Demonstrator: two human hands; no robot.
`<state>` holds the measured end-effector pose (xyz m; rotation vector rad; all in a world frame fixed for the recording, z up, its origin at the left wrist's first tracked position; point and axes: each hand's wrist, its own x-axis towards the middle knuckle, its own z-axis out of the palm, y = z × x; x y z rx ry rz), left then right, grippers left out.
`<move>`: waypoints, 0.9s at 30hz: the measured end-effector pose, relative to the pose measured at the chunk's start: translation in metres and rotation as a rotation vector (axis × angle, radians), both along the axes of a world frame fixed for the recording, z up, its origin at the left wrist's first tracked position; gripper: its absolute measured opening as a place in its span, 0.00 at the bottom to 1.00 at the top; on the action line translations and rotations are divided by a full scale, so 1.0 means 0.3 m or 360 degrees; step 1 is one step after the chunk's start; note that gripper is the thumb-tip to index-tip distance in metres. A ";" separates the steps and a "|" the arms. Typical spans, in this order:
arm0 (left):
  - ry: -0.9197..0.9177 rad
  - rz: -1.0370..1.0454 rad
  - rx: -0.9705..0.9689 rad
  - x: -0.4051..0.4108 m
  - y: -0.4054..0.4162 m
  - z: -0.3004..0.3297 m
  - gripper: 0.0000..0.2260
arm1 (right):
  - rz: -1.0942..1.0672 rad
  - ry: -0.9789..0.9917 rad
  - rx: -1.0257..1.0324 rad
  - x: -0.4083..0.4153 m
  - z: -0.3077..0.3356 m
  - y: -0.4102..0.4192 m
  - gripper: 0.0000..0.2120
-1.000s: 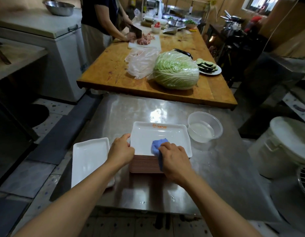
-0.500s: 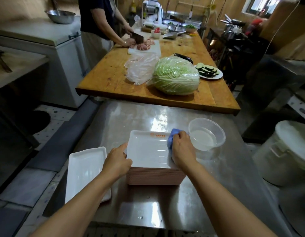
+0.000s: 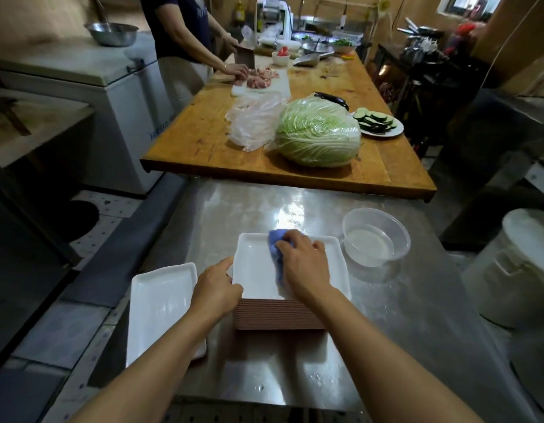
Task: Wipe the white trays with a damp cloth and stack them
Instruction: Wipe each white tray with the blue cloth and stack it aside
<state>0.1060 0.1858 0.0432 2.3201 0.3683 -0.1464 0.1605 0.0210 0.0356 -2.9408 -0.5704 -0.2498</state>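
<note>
Pressing crumpled blue cloth (image 3: 276,250) under right hand (image 3: 305,264), grip curled round it, on glossy white rectangular tray (image 3: 252,270) topping ribbed stack (image 3: 276,314); left hand (image 3: 217,290) grip pinching tray edge.

Blue lettering on front of white chest freezer (image 3: 121,117), near its lower right corner: too blurred to read, perhaps brand name. Pale print across chest of dark shirt (image 3: 185,22) on person at wooden table: letters not legible. White tray (image 3: 255,270) on top of stack: no mark readable, far rim covered by right hand (image 3: 304,264) and blue cloth (image 3: 276,248).
</note>
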 end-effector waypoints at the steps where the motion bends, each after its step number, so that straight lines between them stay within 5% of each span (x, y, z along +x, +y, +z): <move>1: 0.0012 0.0007 -0.0020 0.000 0.000 0.000 0.27 | -0.0112 -0.0008 -0.0017 -0.004 0.004 -0.039 0.15; 10: 0.0069 0.0069 -0.0170 -0.004 0.007 -0.002 0.27 | -0.0472 0.0121 -0.0105 -0.073 -0.012 -0.090 0.16; 21: 0.0070 0.0083 -0.0236 0.002 0.015 -0.006 0.28 | 0.0258 0.0532 0.0290 -0.117 0.001 0.116 0.23; 27: 0.0051 0.0086 -0.0259 0.009 0.012 -0.018 0.25 | 0.0197 0.0457 0.0172 -0.242 0.039 0.012 0.23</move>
